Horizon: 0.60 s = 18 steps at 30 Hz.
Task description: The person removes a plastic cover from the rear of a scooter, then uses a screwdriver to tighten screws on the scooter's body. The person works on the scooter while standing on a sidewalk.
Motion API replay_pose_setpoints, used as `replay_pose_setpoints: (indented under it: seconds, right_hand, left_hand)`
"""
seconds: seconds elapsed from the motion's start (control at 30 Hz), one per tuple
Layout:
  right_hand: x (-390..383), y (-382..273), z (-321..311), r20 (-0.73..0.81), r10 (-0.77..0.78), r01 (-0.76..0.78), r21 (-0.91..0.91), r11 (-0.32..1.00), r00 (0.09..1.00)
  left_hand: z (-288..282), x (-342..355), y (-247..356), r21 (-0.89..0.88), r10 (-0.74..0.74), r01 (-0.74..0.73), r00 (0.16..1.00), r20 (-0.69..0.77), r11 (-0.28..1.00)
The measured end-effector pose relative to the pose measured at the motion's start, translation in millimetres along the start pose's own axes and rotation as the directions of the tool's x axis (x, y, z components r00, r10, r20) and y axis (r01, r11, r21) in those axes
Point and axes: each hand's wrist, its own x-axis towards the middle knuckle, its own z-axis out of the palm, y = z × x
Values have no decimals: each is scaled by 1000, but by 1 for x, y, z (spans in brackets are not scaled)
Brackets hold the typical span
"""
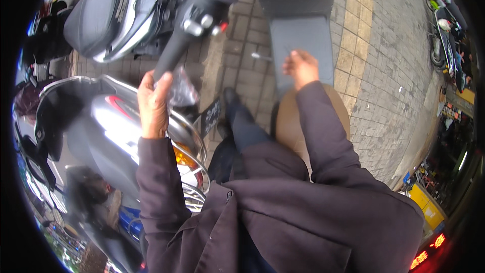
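Observation:
My left hand [154,103] is closed on the black handlebar grip [178,43], whose switch housing [197,25] has grey and red buttons. My right hand [301,68] is closed in a pinch above the grey floorboard [300,30] of the two-wheeler, with a small, thin, dark thing blurred at its fingertips. Just behind that hand is a tan seat [290,126], partly under my right sleeve. A crumpled clear plastic bag [182,88] shows beside my left hand.
A silver scooter [108,126] with a chrome rail stands close at my left. Another one with a black seat [91,23] is beyond it. Paving [384,60] stretches to the right, toward parked two-wheelers [442,35] and a yellow cabinet [424,205] at the rim.

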Motion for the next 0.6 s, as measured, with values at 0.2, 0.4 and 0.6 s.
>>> replay_pose_setpoints:
  seconds: [0.2, 0.4, 0.6]
  right_hand:
    - [39, -130, -129, -480, -372, 429, 10, 903, 795]
    - [26, -302, -248, -749, -612, 756, -241, 608, 254]
    - [42, -425, -267, -335, -942, 793, -573, 205, 1]
  left_hand:
    - [3, 14, 12, 17, -42, 41, 995, 93, 999]
    - [15, 12, 26, 134, -26, 15, 996, 86, 991]
    - [42, 4, 48, 86, -5, -6, 993, 121, 996]
